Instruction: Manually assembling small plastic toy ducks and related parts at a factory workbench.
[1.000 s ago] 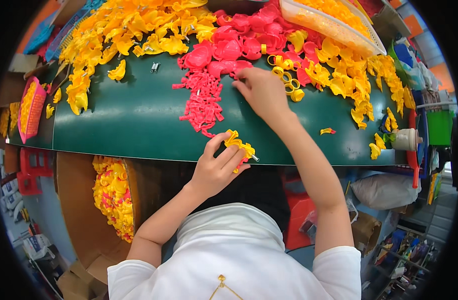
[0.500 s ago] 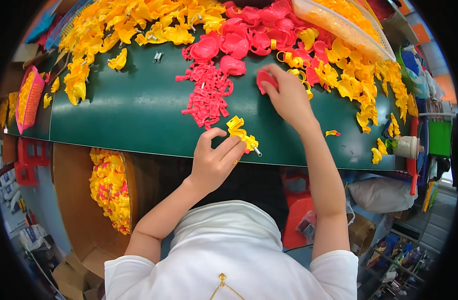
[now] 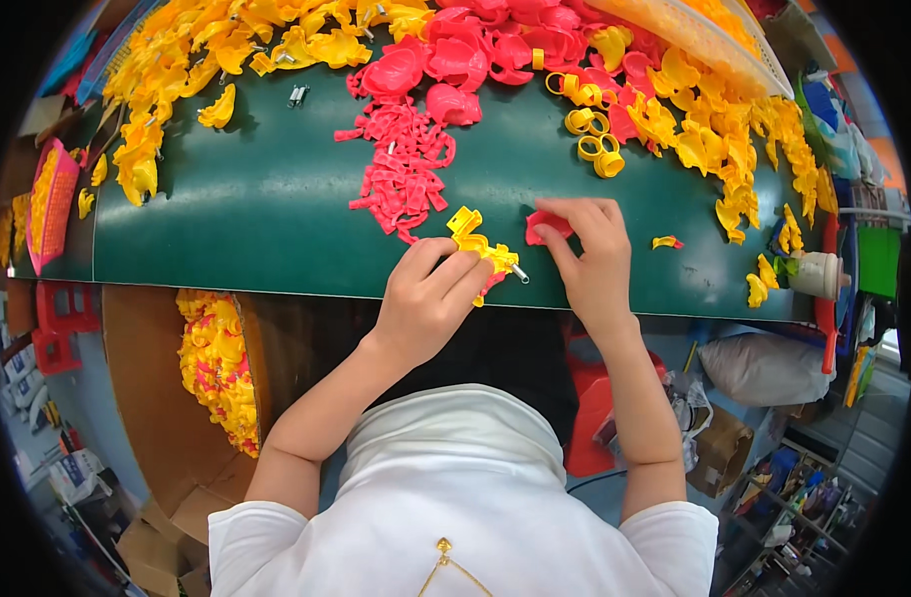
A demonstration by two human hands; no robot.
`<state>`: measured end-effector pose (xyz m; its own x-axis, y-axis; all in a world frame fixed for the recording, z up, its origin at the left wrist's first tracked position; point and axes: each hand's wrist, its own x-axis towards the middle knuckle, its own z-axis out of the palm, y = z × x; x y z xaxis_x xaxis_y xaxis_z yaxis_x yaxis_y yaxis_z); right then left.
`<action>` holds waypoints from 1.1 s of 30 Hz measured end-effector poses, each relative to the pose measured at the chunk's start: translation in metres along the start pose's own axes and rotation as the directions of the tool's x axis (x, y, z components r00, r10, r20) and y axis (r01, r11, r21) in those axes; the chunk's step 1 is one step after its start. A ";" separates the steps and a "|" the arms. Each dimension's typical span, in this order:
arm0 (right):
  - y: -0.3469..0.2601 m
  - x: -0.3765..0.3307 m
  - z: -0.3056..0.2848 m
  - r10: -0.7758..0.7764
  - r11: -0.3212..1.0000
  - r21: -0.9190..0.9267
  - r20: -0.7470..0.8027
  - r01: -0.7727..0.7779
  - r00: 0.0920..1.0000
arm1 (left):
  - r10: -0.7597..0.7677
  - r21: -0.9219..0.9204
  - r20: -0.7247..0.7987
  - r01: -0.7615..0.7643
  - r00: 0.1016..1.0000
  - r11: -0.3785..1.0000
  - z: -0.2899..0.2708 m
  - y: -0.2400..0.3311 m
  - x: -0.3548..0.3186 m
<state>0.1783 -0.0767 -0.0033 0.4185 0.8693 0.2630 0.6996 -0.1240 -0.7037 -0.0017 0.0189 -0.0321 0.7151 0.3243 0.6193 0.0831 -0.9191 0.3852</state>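
The left hand (image 3: 427, 294), fingers curled, grips a yellow moulded plastic piece (image 3: 472, 239) at the near edge of a dark green smooth tabletop (image 3: 276, 219); a silver metal pin (image 3: 519, 273) sticks out from the piece's right side, and a bit of red shows beneath it. The right hand (image 3: 593, 254), thumb and fingers closed together, pinches a red curved plastic shell (image 3: 547, 225) just to the right of that piece, the two parts apart.

Beyond the left hand lies a heap of small red plastic strips (image 3: 401, 174), its far end meeting a mound of red rounded plastic shells (image 3: 460, 62). Yellow plastic rings (image 3: 607, 162) sit to the right of the strips, farther off than the right hand. Thin curved yellow plastic pieces (image 3: 704, 149) spread along the table's right side, and similar yellow pieces (image 3: 142, 154) along its left. At the far left stands a pink plastic basket (image 3: 59, 214); below the tabletop, a brown cardboard box (image 3: 142, 388) holds yellow-and-red plastic items (image 3: 216, 363).
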 end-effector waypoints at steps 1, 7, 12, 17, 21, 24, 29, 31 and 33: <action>-0.001 -0.001 -0.001 -0.026 0.996 -0.090 -0.009 0.025 1.000 | -0.004 0.005 -0.008 0.004 1.000 1.000 0.000 0.000 -0.001; -0.032 0.002 0.017 0.042 0.979 0.202 -0.045 -0.032 0.998 | 0.007 0.021 -0.004 -0.007 1.000 1.000 0.001 0.002 0.000; -0.021 0.004 0.031 -0.074 0.985 0.151 -0.062 0.083 0.995 | 0.011 0.019 -0.042 -0.010 0.999 1.000 0.003 0.000 0.000; -0.025 0.003 0.031 -0.143 0.989 0.022 -0.027 0.143 0.989 | 0.029 0.013 -0.036 -0.028 0.999 1.000 0.001 -0.002 0.000; -0.026 0.003 0.029 -0.205 0.978 -0.041 -0.019 0.205 0.978 | 0.020 -0.015 -0.038 -0.021 0.999 1.000 0.002 -0.003 -0.001; -0.025 0.003 0.030 -0.215 0.975 -0.065 -0.028 0.213 0.976 | 0.027 -0.012 -0.025 -0.027 0.999 1.000 0.002 -0.003 -0.001; -0.027 0.007 0.025 -0.293 0.948 -0.127 0.016 0.293 0.956 | 0.051 -0.020 -0.037 -0.052 0.998 0.998 0.003 -0.005 -0.002; -0.029 0.016 0.021 -0.266 0.957 -0.106 0.063 0.271 0.962 | 0.057 -0.018 -0.044 -0.058 0.997 0.998 0.003 -0.007 -0.001; -0.028 0.015 0.019 -0.236 0.965 -0.088 0.110 0.246 0.965 | 0.064 -0.018 -0.052 -0.065 0.997 0.998 0.003 -0.006 -0.002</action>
<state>0.1536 -0.0513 0.0079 0.1751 0.9210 0.3479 0.8294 0.0523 -0.5561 -0.0017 0.0235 -0.0375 0.6818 0.2761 0.6775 0.0241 -0.9340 0.3564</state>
